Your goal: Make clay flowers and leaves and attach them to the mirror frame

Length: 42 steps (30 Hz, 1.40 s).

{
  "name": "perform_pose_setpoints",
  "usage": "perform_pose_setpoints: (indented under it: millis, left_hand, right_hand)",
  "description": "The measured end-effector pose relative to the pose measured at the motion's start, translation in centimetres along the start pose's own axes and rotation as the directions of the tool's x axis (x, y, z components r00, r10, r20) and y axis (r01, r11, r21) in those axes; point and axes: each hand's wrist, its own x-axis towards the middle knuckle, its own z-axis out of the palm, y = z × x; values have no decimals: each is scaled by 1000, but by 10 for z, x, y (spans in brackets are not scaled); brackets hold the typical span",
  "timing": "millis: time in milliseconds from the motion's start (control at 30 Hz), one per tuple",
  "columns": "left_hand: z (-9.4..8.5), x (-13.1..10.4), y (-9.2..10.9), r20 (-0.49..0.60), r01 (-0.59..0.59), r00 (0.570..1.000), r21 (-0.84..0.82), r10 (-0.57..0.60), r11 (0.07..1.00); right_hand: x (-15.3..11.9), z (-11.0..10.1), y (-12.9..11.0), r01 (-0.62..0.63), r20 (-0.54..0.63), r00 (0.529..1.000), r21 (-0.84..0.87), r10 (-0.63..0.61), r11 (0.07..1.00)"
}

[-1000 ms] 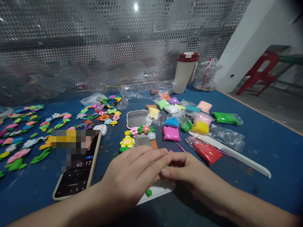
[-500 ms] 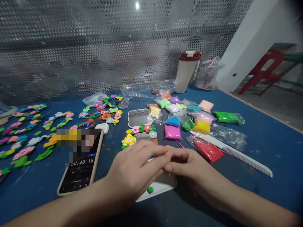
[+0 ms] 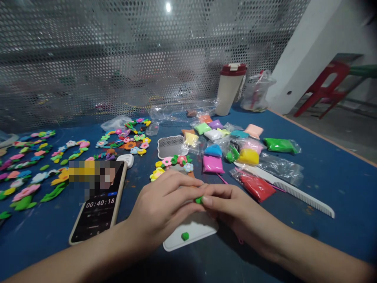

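A small piece of green clay [image 3: 199, 200] shows between the fingertips of both hands. My left hand [image 3: 169, 200] reaches in from the left, its fingers closed against the clay. From the right, my right hand [image 3: 229, 202] pinches the same piece between thumb and index finger. Below them lies a white board [image 3: 196, 232], partly covered by my left hand, with a green clay lump [image 3: 185, 236] on it. Just behind my hands is a frame decorated with clay flowers [image 3: 182, 159], its lower part hidden. A wavy-edged mirror [image 3: 171, 147] lies behind that.
Bagged coloured clay, including red [image 3: 256, 186] and magenta [image 3: 213, 164], lies behind my right hand beside a white comb [image 3: 303, 194]. A phone [image 3: 98, 208] and flowered clay rings [image 3: 70, 151] are at left. A tumbler [image 3: 230, 90] stands at the back.
The green clay between my fingertips has come into view. My fingers have shifted slightly around it, and the whole view has moved a little.
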Motion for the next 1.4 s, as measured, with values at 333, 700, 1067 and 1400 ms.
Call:
perform_pose_setpoints:
  millis: [333,700,1067,1400]
  left_hand:
    - [3,-1,-1,42,29,999,-7,-28,1000]
    - [-6,-2,-2,46,165,985,50,-167,985]
    - [-8,-2,-10,172,202,961,94,-216,975]
    - [-9,-1,-7,262,269,922,94,-285,958]
  right_hand:
    - [-1,2,-1,4,2,1000,-7,-4,1000]
    - [-1,-17,-14,450,270,782,-869,-562,208]
    - [1,-17,3,393,477,803,-875,-358,-284]
    - [5,-2,6,364,410,852,-911,-325,-194]
